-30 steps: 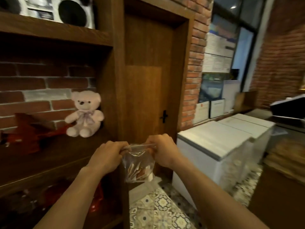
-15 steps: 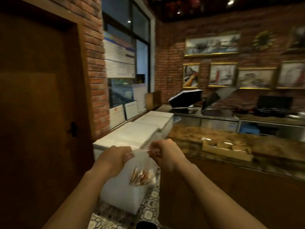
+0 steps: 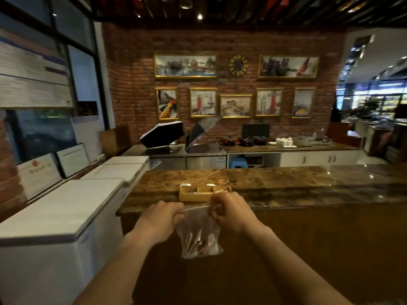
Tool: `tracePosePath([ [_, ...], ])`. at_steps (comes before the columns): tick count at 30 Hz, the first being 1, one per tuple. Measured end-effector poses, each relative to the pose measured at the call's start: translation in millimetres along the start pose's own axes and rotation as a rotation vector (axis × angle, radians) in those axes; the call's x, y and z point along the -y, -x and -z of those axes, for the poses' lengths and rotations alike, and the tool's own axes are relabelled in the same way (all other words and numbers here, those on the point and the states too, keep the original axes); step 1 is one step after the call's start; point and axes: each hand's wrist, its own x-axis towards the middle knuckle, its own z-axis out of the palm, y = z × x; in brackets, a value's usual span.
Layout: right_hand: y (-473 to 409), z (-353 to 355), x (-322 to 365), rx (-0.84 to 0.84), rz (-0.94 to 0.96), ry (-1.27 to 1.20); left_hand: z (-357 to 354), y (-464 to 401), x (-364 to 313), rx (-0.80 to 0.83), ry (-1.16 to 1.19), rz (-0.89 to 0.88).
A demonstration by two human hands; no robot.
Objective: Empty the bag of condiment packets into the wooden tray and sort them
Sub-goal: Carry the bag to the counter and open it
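Note:
A clear plastic bag [image 3: 199, 232] hangs in front of me with white and brown condiment packets [image 3: 201, 244] bunched at its bottom. My left hand [image 3: 157, 221] pinches the left end of the bag's top edge and my right hand [image 3: 229, 213] pinches the right end, so the edge is stretched between them. Just beyond my hands, a compartmented wooden tray [image 3: 193, 194] sits near the front edge of the brown marble counter [image 3: 286, 183], with a few white packets on and beside it.
White chest freezers [image 3: 66, 208] stand to my left against a brick wall and window. The counter's dark wooden front [image 3: 308, 249] rises right before me. Behind it are a steel worktop with open umbrellas [image 3: 163, 135], pots, cups and framed pictures.
My view has swung right, from the wooden door and shelf to the counter and tray. Both hands have kept hold of the bag's top edge throughout.

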Motion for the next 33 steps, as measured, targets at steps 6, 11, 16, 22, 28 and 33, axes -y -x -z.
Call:
tracePosePath([
  [6, 8, 11, -25, -0.043, -0.087, 0.008, -13, -22, -20, 0.015, 0.067, -0.058],
  [11, 11, 8, -34, -0.043, -0.119, 0.018, -18, -35, -22, 0.012, 0.073, -0.045],
  [16, 10, 6, -44, -0.045, -0.134, 0.047, -24, -43, -27, 0.009, 0.049, -0.042],
  [22, 3, 6, -69, -0.037, -0.119, 0.056, -36, -56, -37, 0.011, 0.03, -0.044],
  [28, -10, 3, -94, -0.029, -0.093, 0.041, -44, -72, -40, 0.021, 0.019, -0.018],
  [33, -31, -5, -109, -0.012, -0.087, 0.067, -57, -94, -31, 0.028, 0.054, 0.006],
])
